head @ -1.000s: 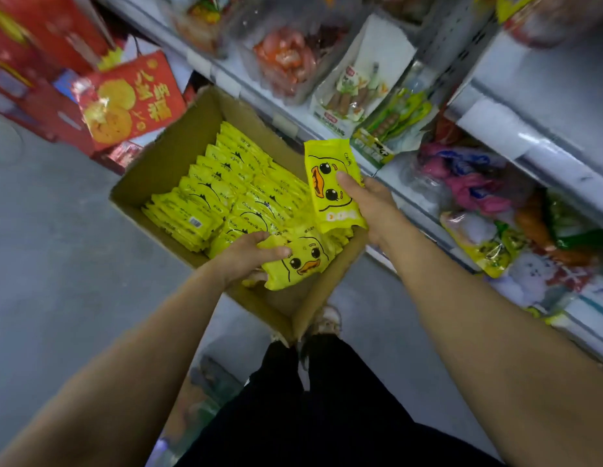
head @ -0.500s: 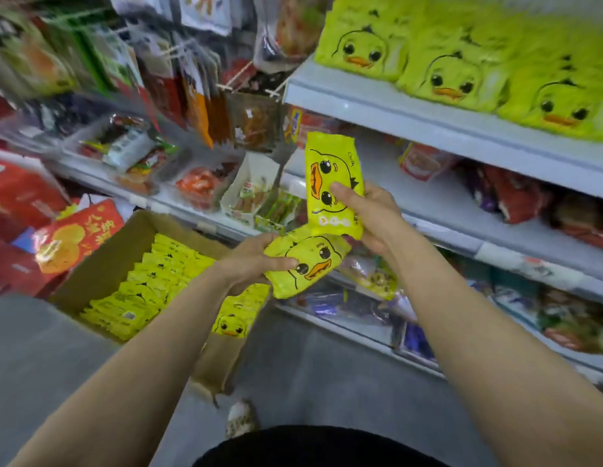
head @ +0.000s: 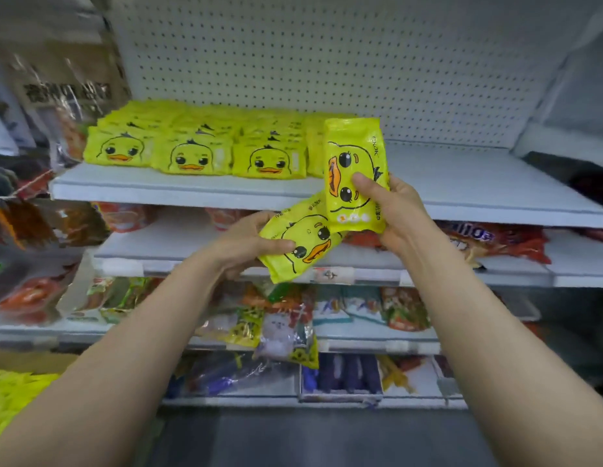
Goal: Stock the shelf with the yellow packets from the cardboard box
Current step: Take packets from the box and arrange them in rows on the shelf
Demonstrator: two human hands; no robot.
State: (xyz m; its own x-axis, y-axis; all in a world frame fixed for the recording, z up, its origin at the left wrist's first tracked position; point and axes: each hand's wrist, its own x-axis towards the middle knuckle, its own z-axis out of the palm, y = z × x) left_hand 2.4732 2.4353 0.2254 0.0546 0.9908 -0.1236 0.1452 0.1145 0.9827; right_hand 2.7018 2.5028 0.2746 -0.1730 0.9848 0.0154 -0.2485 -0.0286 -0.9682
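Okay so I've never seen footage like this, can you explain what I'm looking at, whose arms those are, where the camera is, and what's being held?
There is no machine here. The camera sits on a person's head, looking forward and down, so the two bare arms reaching in from the bottom are that person's own.

They face a shop's white top shelf with a pegboard back. On its left part stand rows of stocked yellow duck packets; its right part shows bare shelf. The lower shelves hold mixed snack bags, too blurred to name.

The left hand grips one tilted yellow packet in front of the second shelf. The right hand holds an upright yellow packet at the top shelf's front edge, beside the stocked rows, thumb on its front.

The yellow blur at the bottom left may be packets in the box, but I cannot be sure.
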